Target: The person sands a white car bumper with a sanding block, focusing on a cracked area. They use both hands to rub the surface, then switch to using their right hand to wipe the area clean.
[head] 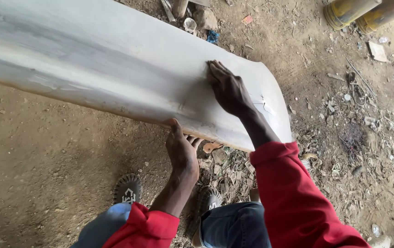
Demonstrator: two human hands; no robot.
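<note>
Now the person is standing over a long grey-white curved panel [114, 64], which looks like a car body part covered with filler or primer. It is stretching from the far left of the scene to the right of the middle, and it is sitting above the dirt ground [45, 174].

The right hand [228, 89] is lying flat on the top surface of the panel near its right end, with the fingers stretched and close together, pressing on the surface. Whether something thin is lying under the palm, one cannot tell. The left hand [181, 149] is gripping the near lower edge of the panel: the thumb is resting on the outer face and the fingers are curling under the edge.

Both arms are wearing red sleeves [293, 193]. Below them, blue jeans [233, 225] and two dark shoes [127, 188] are showing on the ground. Small rubble and scraps [366, 124] are lying on the right side, and two yellow cylinders [362, 11] are lying at the far right corner.
</note>
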